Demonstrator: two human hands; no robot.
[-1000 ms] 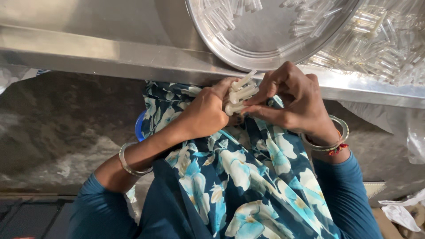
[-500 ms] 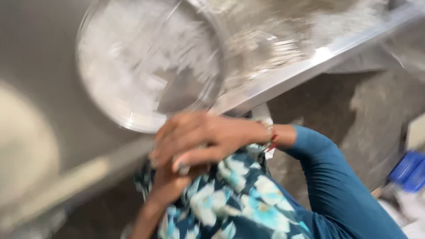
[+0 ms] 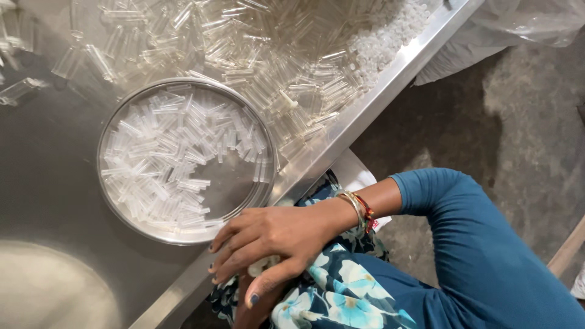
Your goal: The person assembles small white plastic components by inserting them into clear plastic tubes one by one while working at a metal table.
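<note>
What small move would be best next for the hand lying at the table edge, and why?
Probably lift the right hand a little and carry what it covers toward the round metal dish. The hand lies flat over the left hand at the table edge, some pale pieces show under its fingers, and the dish beside it already holds many clear short tubes.

Round steel dish point(image 3: 109, 201) on steel table point(image 3: 55, 201), holding clear tubes. Loose clear tubes point(image 3: 268, 55) heaped beyond. Plastic bag point(image 3: 518, 30) far right.
</note>
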